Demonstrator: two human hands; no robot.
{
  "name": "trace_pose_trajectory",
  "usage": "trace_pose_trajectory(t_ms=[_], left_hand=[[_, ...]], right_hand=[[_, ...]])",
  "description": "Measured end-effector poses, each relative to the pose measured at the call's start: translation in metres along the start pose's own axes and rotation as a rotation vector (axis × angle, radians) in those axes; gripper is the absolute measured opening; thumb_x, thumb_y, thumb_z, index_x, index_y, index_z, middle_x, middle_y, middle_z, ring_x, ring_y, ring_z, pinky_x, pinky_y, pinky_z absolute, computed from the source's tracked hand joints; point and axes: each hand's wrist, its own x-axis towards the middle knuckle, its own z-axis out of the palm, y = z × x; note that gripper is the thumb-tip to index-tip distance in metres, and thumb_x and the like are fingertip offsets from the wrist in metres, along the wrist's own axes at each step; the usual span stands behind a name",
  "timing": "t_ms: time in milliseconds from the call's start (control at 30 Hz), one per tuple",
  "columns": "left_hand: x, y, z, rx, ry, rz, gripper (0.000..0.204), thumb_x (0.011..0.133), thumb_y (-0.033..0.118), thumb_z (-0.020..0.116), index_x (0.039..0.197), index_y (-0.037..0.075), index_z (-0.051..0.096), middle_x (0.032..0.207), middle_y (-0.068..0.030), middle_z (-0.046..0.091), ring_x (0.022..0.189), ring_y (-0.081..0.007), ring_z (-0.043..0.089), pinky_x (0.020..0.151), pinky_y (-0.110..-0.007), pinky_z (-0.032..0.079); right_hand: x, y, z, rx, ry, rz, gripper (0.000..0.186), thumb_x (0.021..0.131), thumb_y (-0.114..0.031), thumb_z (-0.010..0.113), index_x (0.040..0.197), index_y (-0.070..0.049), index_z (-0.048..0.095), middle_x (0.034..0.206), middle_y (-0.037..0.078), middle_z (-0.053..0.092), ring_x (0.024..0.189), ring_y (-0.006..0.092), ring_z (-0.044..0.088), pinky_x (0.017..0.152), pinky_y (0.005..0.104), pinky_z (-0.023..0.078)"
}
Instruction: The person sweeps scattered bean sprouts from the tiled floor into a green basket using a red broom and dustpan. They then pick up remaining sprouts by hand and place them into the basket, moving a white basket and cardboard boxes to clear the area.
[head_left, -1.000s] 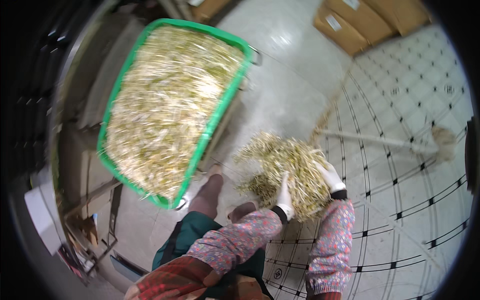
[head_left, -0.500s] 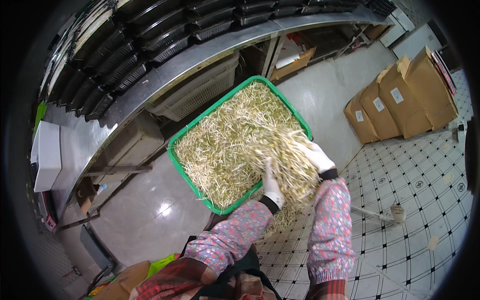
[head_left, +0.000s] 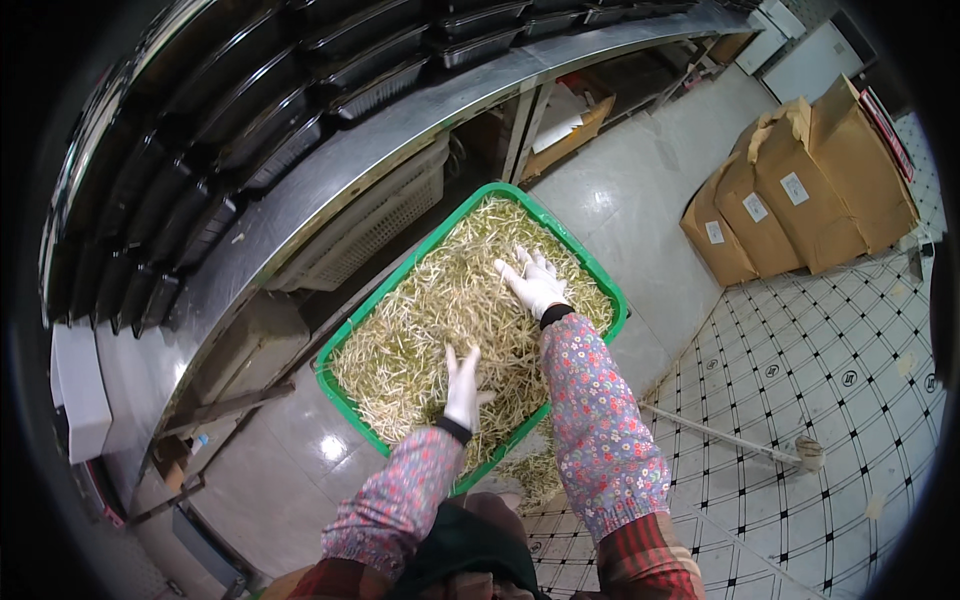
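Observation:
A green rectangular basket [head_left: 338, 385] sits at the middle of the view, heaped with pale bean sprouts [head_left: 390, 360]. My left hand [head_left: 463, 390], in a white glove with a flowered oversleeve, lies at the near part of the pile with fingers apart, touching the sprouts. My right hand [head_left: 535, 285], gloved the same way, is on the farther right part of the pile, fingers spread. Loose sprouts [head_left: 528, 480] show below the basket's near edge.
A steel counter [head_left: 420, 95] holds stacked black plastic trays [head_left: 240, 130], with a white crate [head_left: 365, 225] beneath and a white box [head_left: 78, 390] at left. Large brown cartons [head_left: 800, 190] stand at right. A long-handled tool [head_left: 720, 437] lies on the patterned floor [head_left: 830, 360].
My hands have carried a bunch of sprouts from beside the basket onto the pile and let go; their fingers are now spread. The view has swung toward the counter.

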Motion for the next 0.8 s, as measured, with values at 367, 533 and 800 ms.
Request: trace_pose_trajectory(t_ms=[367, 533, 800], left_hand=[[0.045, 0.045, 0.037, 1.890, -0.028, 0.770, 0.106, 0.059, 0.059, 0.072, 0.143, 0.018, 0.023, 0.149, -0.0218, 0.008, 0.137, -0.0439, -0.002, 0.100, -0.069, 0.000], [0.084, 0.043, 0.042, 1.892, 0.023, 0.583, 0.119, 0.052, 0.052, 0.078, 0.146, 0.019, 0.012, 0.150, -0.0189, 0.000, 0.138, -0.0393, -0.006, 0.099, -0.071, 0.005], [0.116, 0.022, 0.050, 1.996, 0.059, 0.511, 0.128, 0.050, 0.053, 0.079, 0.146, 0.018, 0.002, 0.150, -0.0188, -0.004, 0.137, -0.0419, -0.009, 0.093, -0.075, 0.010]], right_hand=[[-0.029, 0.033, 0.030, -0.041, 0.251, -0.162, 0.071, 0.082, -0.062, 0.044, 0.143, -0.033, 0.023, 0.150, 0.016, 0.012, 0.136, 0.0450, 0.005, 0.101, 0.0689, 0.009], [-0.002, 0.018, 0.034, -0.086, 0.186, -0.091, 0.060, 0.086, -0.054, 0.044, 0.138, -0.025, 0.036, 0.150, 0.013, 0.015, 0.136, 0.0437, 0.003, 0.097, 0.0726, 0.010], [0.024, 0.037, 0.056, -0.185, 0.404, -0.140, 0.052, 0.087, -0.045, 0.047, 0.135, -0.026, 0.040, 0.146, 0.011, 0.022, 0.134, 0.0427, 0.014, 0.094, 0.0727, 0.017]])
